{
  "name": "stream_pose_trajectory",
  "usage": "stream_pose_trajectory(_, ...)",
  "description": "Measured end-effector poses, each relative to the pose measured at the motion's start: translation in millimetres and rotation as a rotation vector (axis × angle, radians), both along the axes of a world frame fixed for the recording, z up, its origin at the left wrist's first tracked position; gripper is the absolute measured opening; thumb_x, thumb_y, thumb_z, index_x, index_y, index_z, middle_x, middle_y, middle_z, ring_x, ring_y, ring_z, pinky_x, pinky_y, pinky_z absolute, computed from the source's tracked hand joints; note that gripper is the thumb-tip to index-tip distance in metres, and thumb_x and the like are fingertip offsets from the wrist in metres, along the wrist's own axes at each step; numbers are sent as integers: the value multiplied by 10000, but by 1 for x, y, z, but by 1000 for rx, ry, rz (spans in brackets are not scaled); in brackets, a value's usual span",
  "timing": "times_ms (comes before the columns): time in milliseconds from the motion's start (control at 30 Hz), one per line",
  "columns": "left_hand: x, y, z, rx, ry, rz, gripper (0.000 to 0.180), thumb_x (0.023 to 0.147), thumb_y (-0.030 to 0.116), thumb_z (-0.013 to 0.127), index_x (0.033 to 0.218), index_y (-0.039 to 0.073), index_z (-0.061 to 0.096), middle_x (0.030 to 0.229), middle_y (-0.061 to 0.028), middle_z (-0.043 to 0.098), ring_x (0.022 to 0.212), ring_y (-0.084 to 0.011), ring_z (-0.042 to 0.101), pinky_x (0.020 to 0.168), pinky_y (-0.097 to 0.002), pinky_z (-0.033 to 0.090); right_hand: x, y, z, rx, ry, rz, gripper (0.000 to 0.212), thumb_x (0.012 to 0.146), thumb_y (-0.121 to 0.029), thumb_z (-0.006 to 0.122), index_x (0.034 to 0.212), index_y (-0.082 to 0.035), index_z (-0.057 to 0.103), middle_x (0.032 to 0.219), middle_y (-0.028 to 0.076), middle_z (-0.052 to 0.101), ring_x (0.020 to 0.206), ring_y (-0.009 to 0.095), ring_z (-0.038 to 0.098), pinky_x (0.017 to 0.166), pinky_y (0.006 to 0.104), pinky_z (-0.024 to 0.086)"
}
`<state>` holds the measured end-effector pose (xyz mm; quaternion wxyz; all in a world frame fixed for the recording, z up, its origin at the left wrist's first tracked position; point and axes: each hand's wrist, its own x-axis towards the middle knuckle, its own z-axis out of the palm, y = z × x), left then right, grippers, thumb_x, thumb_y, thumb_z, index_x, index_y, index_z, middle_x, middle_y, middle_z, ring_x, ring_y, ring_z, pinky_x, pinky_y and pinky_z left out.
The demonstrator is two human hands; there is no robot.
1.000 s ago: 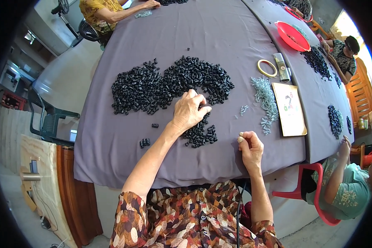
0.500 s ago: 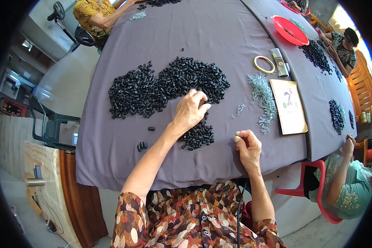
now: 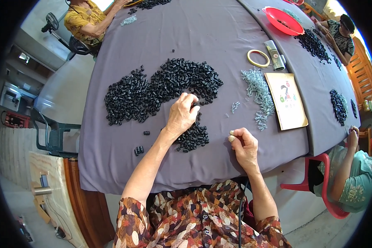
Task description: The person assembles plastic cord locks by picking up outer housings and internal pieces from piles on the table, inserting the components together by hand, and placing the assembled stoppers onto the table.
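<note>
My left hand (image 3: 181, 115) reaches to the near edge of a large heap of small black plastic cylinders (image 3: 186, 76). Its thumb and fingers are closed in a pinch, and a dark bit shows at the tips; whether they grip it cannot be told. Below that hand lies a smaller pile of the same black pieces (image 3: 195, 139). Over the cloth to the right, my right hand (image 3: 245, 148) is closed with thumb against forefinger; what it holds, if anything, is hidden. Left of my left forearm lie a lone black piece (image 3: 146, 133) and a short row of black pieces (image 3: 139, 151).
Clear plastic pieces (image 3: 258, 93) lie right of the heap, beside a booklet (image 3: 286, 103), a yellowish tape ring (image 3: 258, 58) and a rolled packet (image 3: 274, 56). A red basin (image 3: 283, 21) stands farther back. Other people sit around the grey-clothed table (image 3: 211, 33).
The whole view has shifted slightly, moving the tabletop a little left in the picture. My left hand has drawn slightly back from the large heap; my right hand keeps its pinch in nearly the same place.
</note>
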<state>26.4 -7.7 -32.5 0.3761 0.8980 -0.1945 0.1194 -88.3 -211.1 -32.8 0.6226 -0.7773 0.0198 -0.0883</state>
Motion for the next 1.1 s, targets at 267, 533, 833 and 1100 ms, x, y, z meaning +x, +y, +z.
stream_pose_trajectory(267, -8, 5, -2, -30, -34, -41, 200, 758, -27, 562, 951, 26, 575, 855, -135, 527, 751, -302, 569, 687, -387, 465, 0, 1, -1, -31, 5, 6, 82, 774, 9, 625, 826, 11, 562, 740, 50, 584, 645, 101, 558, 612, 233, 463)
stream_pose_trajectory(533, -10, 5, -5, 3, -62, 11, 254, 744, -50, 577, 983, 32, 552, 804, -98, 518, 706, -238, 558, 641, -342, 457, 0, 2, 1, -33, -6, 12, 78, 774, 20, 620, 823, 12, 560, 741, 50, 582, 648, 94, 556, 614, 225, 462)
stream_pose_trajectory(833, -12, 11, 0, -4, 40, -91, 139, 772, -17, 541, 902, 32, 539, 844, -104, 520, 779, -268, 561, 696, -368, 461, 0, 3, 1, -31, 1, 7, 77, 777, 14, 620, 822, 9, 557, 733, 49, 582, 648, 94, 556, 612, 231, 463)
stream_pose_trajectory(1100, -12, 8, 9, -27, 172, -72, 101, 755, 48, 621, 851, 45, 591, 844, -88, 529, 761, -248, 568, 698, -354, 462, 0, 2, 2, -51, -12, 13, 78, 775, 7, 619, 824, 7, 558, 736, 62, 583, 647, 118, 566, 613, 239, 465)
